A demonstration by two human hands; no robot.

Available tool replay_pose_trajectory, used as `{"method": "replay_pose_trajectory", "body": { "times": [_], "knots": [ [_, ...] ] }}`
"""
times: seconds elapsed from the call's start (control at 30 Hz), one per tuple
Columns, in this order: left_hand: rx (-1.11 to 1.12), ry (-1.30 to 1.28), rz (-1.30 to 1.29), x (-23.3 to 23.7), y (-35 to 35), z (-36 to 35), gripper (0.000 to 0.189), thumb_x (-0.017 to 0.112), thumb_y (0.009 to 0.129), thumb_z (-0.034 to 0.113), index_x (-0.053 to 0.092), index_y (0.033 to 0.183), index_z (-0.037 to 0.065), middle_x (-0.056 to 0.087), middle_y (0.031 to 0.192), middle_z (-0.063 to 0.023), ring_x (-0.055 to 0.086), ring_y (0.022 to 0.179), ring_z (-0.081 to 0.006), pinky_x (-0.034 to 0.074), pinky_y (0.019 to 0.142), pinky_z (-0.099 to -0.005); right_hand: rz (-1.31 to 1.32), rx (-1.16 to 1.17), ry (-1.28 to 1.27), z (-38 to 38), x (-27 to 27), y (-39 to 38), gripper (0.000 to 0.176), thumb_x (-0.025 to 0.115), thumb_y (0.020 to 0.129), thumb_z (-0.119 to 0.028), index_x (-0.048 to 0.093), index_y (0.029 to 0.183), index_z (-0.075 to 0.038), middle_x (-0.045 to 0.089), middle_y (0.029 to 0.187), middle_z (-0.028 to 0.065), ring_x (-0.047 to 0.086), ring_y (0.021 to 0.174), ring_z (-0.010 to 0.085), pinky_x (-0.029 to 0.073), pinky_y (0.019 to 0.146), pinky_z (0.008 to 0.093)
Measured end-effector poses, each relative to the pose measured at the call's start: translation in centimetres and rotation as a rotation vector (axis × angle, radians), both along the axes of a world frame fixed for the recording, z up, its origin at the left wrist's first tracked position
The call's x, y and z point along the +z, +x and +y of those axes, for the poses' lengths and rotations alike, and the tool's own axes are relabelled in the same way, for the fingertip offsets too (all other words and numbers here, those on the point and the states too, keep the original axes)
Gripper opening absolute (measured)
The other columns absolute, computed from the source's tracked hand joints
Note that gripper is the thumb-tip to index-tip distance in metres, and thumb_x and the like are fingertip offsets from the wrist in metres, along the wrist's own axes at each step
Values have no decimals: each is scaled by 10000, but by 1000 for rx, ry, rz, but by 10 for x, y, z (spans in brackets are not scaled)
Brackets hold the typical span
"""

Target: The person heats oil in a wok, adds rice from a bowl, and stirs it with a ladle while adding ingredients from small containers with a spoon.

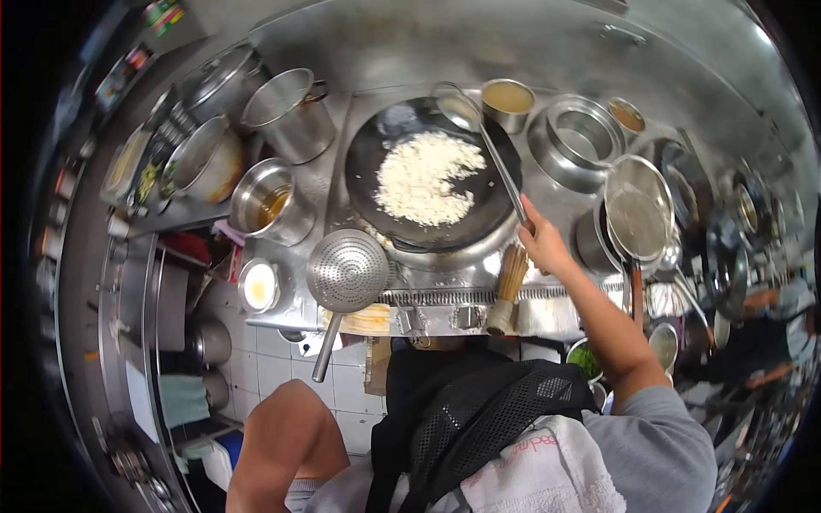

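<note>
My right hand (545,239) is closed around the long metal handle of a ladle (505,167). The ladle's bowl is at the far rim of a black wok (363,184), beside a metal pot of yellowish liquid (508,96). White rice (423,175) lies spread over the wok's middle, with a gap on its right side. Near my right hand, a bamboo wok brush (511,278) rests at the stove's front edge. My left hand is out of view; a bent bare arm shows at the lower left.
Left of the wok are a perforated skimmer (347,269), a pot with brown liquid (278,201) and a tall pot (295,120). To the right, a mesh strainer (639,209) rests over a pot, near nested metal pots (560,158). Another person (770,342) is at far right.
</note>
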State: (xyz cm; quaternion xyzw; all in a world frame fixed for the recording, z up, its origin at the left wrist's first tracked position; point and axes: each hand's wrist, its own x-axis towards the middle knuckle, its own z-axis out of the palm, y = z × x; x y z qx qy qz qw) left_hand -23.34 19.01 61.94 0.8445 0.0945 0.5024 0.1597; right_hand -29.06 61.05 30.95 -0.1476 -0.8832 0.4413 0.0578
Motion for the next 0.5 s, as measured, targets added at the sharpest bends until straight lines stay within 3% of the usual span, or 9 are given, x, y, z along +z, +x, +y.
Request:
{"method": "replay_pose_trajectory", "body": {
  "times": [0.17, 0.2, 0.23, 0.27, 0.3, 0.33, 0.37, 0.43, 0.5],
  "knots": [
    [96, 31, -613, -80, -28, -46, 307, 495, 959, 235, 508, 710, 56, 554, 651, -122, 529, 547, -270, 483, 532, -429, -269, 102, -544, -30, 11, 9, 736, 585, 914, -95, 270, 1579, -92, 520, 700, 29, 504, 646, 145, 466, 653, 311],
    [97, 45, -770, -85, -31, -53, 294, 498, 950, 188, 490, 698, 36, 544, 643, -132, 516, 513, -278, 489, 514, -437, -152, 161, -325, -28, 2, 17, 720, 577, 930, -98, 276, 1583, -123, 511, 684, 23, 502, 615, 139, 460, 617, 304],
    [165, 286, -1515, -90, -6, -18, 284, 559, 921, 239, 512, 708, 57, 576, 618, -58, 452, 403, -201, 423, 389, -331, -29, 214, -105, -25, -6, 20, 706, 569, 945, -100, 281, 1588, -153, 502, 668, 16, 500, 585, 134, 454, 581, 298],
    [47, -219, -1349, -130, -47, -71, 187, 570, 845, 215, 644, 797, 51, 633, 628, -104, 498, 464, -213, 453, 463, -403, -14, 222, -103, -31, -2, 20, 706, 569, 945, -100, 281, 1588, -153, 502, 668, 16, 500, 585, 134, 454, 581, 298],
    [-30, -241, -1626, -191, -62, -85, 257, 631, 844, 255, 626, 1020, 66, 643, 746, -112, 523, 576, -212, 465, 546, -359, 81, 212, 0, -38, 10, 25, 685, 557, 963, -109, 287, 1588, -184, 481, 653, 7, 480, 543, 119, 435, 533, 287],
    [730, -304, -1753, -228, -57, -83, 517, 705, 829, 268, 508, 1265, 74, 621, 919, -126, 568, 723, -228, 503, 652, -353, 171, 201, 105, -45, 24, 28, 665, 544, 981, -117, 293, 1589, -215, 460, 638, -3, 460, 501, 105, 415, 484, 277],
    [730, -470, -1704, -259, -71, -86, 700, 769, 818, 289, 401, 1372, 70, 593, 1093, -154, 634, 888, -266, 555, 725, -405, 173, 209, 108, -54, 42, 27, 665, 544, 981, -117, 293, 1589, -215, 460, 638, -3, 460, 501, 105, 415, 484, 277],
    [653, -663, -1888, -345, -88, -92, 642, 740, 866, 285, 416, 1374, 60, 606, 1084, -162, 652, 966, -291, 576, 800, -447, -83, 75, -519, -73, 70, 24, 637, 520, 1005, -134, 295, 1587, -264, 429, 624, -16, 408, 445, 80, 373, 415, 265],
    [771, -806, -1994, -371, -86, -77, 534, 739, 884, 270, 489, 1297, 41, 627, 1024, -139, 668, 882, -258, 594, 735, -410, -119, 83, -625, -74, 55, 7, 634, 515, 1013, -140, 289, 1586, -294, 440, 638, -17, 405, 451, 85, 380, 410, 268]
  ]
}}
